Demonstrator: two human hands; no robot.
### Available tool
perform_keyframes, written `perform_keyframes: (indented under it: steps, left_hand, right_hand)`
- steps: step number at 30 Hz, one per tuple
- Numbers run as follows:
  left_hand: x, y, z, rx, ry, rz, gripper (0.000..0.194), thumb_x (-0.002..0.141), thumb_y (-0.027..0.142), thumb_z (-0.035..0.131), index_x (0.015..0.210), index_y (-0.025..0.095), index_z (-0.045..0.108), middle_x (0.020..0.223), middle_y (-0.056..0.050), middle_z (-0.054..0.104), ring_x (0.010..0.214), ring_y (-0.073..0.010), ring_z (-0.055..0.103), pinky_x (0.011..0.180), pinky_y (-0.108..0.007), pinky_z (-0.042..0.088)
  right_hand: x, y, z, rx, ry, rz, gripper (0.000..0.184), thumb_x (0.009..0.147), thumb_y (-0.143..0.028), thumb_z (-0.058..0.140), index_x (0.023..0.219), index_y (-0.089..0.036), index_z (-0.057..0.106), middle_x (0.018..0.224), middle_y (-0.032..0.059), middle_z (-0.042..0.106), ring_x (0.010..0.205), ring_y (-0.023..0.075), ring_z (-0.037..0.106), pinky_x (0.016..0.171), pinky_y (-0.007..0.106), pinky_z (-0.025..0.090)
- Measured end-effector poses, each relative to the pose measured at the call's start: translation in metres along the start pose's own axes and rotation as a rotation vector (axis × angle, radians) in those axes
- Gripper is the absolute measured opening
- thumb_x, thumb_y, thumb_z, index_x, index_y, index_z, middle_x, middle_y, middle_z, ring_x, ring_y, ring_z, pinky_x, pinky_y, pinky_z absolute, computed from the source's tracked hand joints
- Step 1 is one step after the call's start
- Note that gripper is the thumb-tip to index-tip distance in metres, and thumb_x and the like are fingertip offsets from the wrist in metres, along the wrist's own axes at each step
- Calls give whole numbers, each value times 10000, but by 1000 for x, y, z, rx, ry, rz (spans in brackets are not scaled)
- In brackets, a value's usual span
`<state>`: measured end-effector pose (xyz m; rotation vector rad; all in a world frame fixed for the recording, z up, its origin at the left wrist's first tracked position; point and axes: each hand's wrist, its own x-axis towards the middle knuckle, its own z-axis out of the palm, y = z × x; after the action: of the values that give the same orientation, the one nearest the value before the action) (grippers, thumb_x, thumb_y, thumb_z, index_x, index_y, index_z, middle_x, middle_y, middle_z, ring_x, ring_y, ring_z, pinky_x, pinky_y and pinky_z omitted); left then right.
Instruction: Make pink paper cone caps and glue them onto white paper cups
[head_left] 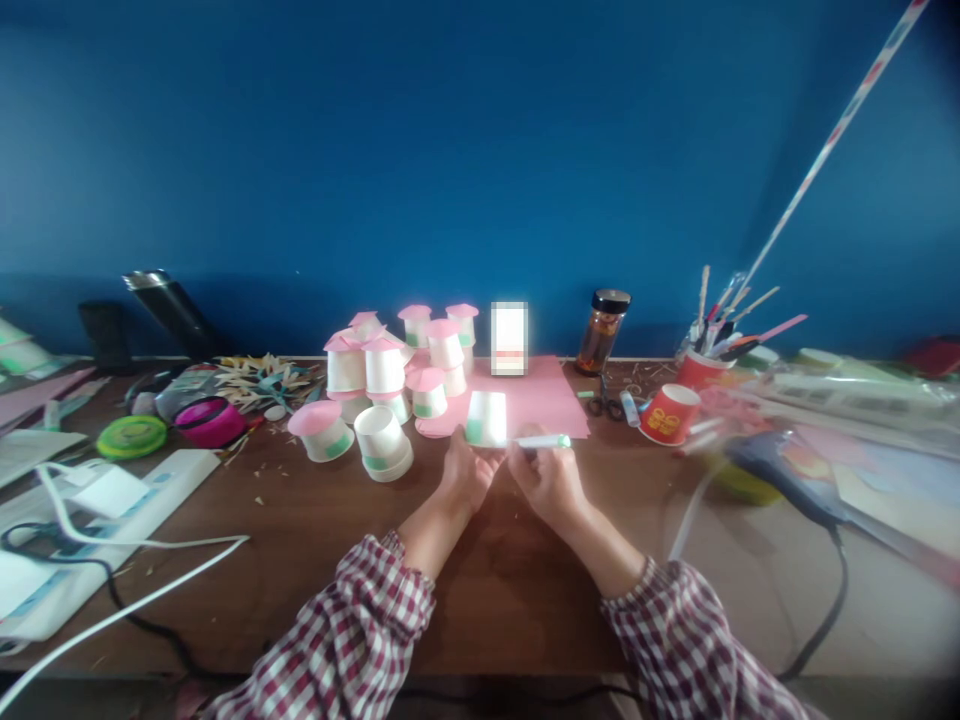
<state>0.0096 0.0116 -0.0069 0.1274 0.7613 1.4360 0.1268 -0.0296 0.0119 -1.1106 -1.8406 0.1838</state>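
My left hand [469, 472] is closed round the lower part of a white paper cup [491, 416], which stands upside down and has a green patch on its side. In my right hand [551, 482] is a white marker pen [536, 441] with a green end. The pen lies nearly level, its other end pointing at the cup's lower edge; whether it touches is too blurred to tell. Just left of my hands stand two stacked white paper cups [382, 440] with a green patch. Behind them are several upturned cups with pink paper roofs [384, 365].
Pink paper sheets [551, 395] lie beyond my hands. To the right are a tea bottle [602, 332], scissors [604, 406], a red paper cup [670, 415] and a glue gun [784, 475] with a cable. On the left are a power strip [169, 500] and a pink tape measure [210, 422].
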Motion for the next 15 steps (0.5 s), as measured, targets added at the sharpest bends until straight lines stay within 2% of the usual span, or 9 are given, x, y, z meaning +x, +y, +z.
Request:
perform_keyframes:
  steps: [9, 15]
  left_hand:
    - [-2, -1, -2, 67, -67, 13, 242, 869, 253, 431, 1030, 143, 574, 805, -100, 660, 711, -196, 641, 663, -331, 537]
    - [-1, 0, -1, 30, -34, 17, 226, 854, 250, 453, 1011, 141, 573, 911, -119, 662, 776, -209, 648, 672, -341, 545]
  right_hand:
    - [0, 2, 1, -34, 86, 31, 151, 879, -274, 462, 809, -178, 556, 645, 18, 569, 513, 118, 536, 524, 219, 411]
    - [0, 3, 1, 16, 30, 44, 158, 879, -283, 458, 794, -179, 544, 590, 0, 537, 495, 118, 523, 487, 209, 393]
